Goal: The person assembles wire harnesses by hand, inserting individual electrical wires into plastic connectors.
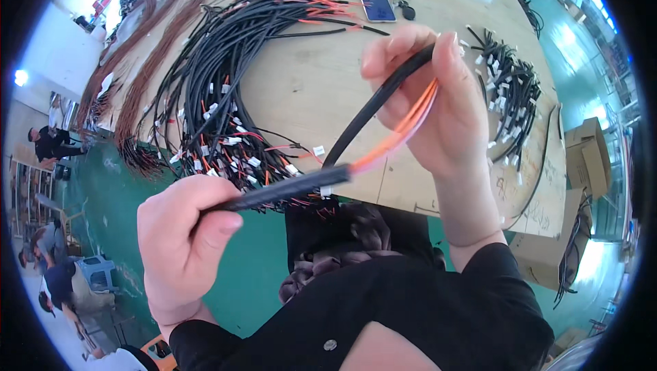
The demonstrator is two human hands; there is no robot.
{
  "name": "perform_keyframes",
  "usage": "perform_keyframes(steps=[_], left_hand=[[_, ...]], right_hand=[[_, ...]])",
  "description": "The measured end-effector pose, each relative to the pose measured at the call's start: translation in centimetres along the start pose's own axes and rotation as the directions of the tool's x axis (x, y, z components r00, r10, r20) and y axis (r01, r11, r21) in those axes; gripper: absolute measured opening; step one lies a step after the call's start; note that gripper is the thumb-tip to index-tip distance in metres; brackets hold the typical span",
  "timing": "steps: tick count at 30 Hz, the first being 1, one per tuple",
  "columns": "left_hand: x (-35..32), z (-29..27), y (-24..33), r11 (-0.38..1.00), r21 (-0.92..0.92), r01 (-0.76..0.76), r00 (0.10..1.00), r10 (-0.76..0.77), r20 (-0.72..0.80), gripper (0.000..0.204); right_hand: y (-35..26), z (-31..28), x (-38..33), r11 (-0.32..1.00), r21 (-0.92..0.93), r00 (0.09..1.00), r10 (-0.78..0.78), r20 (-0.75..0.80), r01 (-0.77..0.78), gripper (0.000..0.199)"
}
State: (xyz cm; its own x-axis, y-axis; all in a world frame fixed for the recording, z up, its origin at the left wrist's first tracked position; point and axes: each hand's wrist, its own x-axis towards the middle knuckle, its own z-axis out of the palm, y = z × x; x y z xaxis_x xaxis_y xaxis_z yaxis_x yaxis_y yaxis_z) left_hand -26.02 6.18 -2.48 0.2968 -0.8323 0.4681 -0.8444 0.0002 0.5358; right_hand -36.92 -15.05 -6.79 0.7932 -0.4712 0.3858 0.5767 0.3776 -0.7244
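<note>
My left hand is closed round the end of a black sleeved cable, thumb pressed along it. Orange and pink wires come out of the sleeve's open end and bow up toward my right hand. There, a thinner black cable runs between my curled fingers and raised thumb, and the coloured wires meet it by the thumb. That black length loops back down to the sleeve's mouth. The wire tips at my right hand are hidden. Both hands are raised above the table's near edge.
A thick bundle of black cables with white tags curves over the wooden table. Brown wire bundles lie at the left. A phone sits at the back, tagged short cables at the right. Cardboard boxes stand beyond the right edge.
</note>
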Motion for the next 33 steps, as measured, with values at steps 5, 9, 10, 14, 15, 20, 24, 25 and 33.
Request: perform_keyframes(steps=[5,9,10,14,15,20,24,25,33], left_hand=[[-2.2,1.0,0.0,0.935,-0.170,0.312,0.949,-0.315,0.016,0.016],[-2.2,1.5,1.3,0.910,-0.216,0.355,0.931,-0.325,0.164,0.013],[-1.9,1.4,1.4,0.897,-0.215,0.386,0.917,-0.348,0.194,0.012],[-1.7,1.4,1.6,0.940,-0.154,0.305,0.949,-0.287,0.130,0.013],[-1.3,1.9,1.6,0.983,-0.079,0.168,0.984,-0.163,0.067,0.015],[-0.1,5.0,2.2,0.950,0.095,-0.299,0.946,0.308,-0.104,0.014],[-0.1,7.0,3.9,0.971,0.092,-0.220,0.974,0.224,-0.034,0.012],[0.1,7.3,4.3,0.971,0.064,-0.230,0.973,0.231,-0.015,0.011],[-0.4,5.8,1.7,0.945,-0.304,-0.120,0.962,0.186,0.200,0.017]], right_hand=[[0.3,-0.8,-1.6,1.000,-0.003,0.999,0.014,0.047,-0.014,0.023],[-0.4,-0.5,-2.3,0.997,0.023,0.988,-0.071,0.137,0.068,0.022],[-0.2,0.0,-2.2,0.989,0.050,0.973,-0.144,0.182,0.137,0.019],[-0.1,0.3,-2.5,0.955,-0.206,0.945,-0.146,0.293,0.212,0.009],[-0.2,0.9,-2.8,0.913,-0.303,0.956,-0.223,0.192,0.274,0.006],[-3.4,-2.2,-6.5,0.616,-0.622,0.855,-0.484,0.186,0.484,0.019],[-3.3,-2.1,-8.0,0.861,-0.383,0.941,-0.330,0.079,0.334,0.029],[-3.1,-1.8,-8.2,0.836,-0.418,0.928,-0.368,0.051,0.355,0.035],[-5.8,-2.8,-8.1,0.827,-0.490,0.958,-0.279,0.069,0.276,0.040]])
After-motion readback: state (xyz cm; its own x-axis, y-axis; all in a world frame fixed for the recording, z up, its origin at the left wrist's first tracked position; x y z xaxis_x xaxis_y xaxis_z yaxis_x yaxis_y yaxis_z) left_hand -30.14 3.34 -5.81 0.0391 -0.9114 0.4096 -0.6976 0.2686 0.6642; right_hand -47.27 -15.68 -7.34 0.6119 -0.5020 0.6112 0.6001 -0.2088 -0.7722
